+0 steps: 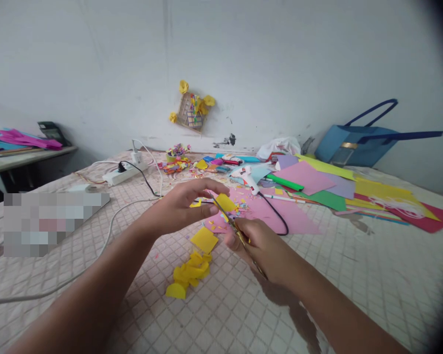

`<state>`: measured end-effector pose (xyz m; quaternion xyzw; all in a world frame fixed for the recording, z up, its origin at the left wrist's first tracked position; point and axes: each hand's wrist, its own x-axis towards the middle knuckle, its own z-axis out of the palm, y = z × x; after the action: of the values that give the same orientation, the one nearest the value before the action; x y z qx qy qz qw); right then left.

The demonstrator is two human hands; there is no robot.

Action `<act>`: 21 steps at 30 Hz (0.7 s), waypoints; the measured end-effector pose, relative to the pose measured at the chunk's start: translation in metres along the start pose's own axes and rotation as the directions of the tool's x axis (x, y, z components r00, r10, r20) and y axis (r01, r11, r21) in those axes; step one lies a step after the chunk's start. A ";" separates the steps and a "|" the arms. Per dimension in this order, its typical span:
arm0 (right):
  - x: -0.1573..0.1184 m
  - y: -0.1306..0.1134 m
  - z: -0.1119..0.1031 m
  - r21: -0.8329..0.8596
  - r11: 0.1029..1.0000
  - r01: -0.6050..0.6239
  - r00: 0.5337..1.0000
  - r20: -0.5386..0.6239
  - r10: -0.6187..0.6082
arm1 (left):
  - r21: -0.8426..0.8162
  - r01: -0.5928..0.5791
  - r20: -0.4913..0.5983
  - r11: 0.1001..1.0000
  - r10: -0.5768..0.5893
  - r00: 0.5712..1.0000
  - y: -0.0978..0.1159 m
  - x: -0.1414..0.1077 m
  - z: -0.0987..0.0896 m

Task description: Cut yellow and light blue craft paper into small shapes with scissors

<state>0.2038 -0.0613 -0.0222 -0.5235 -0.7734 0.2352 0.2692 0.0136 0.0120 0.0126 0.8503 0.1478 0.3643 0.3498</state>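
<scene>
Golden scissors (239,237) are gripped in my right hand (260,246), their blades pointing up and left. A yellow paper piece (226,202) is at the blades. My left hand (186,206) is curved beside the blade tips, thumb and fingers apart, with a bit of yellow paper near its fingers. Whether it touches the paper is unclear. Below the hands lie a yellow square (204,239), a pile of yellow cut pieces (192,269) and a rounded yellow piece (176,291) on the quilted cloth.
Behind my hands are a pink sheet (299,219) with scraps and a white glue gun (245,178). Coloured sheets (306,177) and a blue bag (354,146) stand right. A power strip (124,173) with cables lies left. A decorated frame (192,112) is on the wall.
</scene>
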 end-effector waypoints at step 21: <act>0.000 0.001 0.000 -0.007 1.000 0.005 1.000 0.003 -0.005 | -0.068 -0.005 -0.015 0.998 0.004 1.000 -0.001 0.000 0.000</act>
<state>0.2044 -0.0611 -0.0226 -0.5223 -0.7759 0.2324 0.2668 0.0131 0.0127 0.0119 0.8354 0.1360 0.3762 0.3768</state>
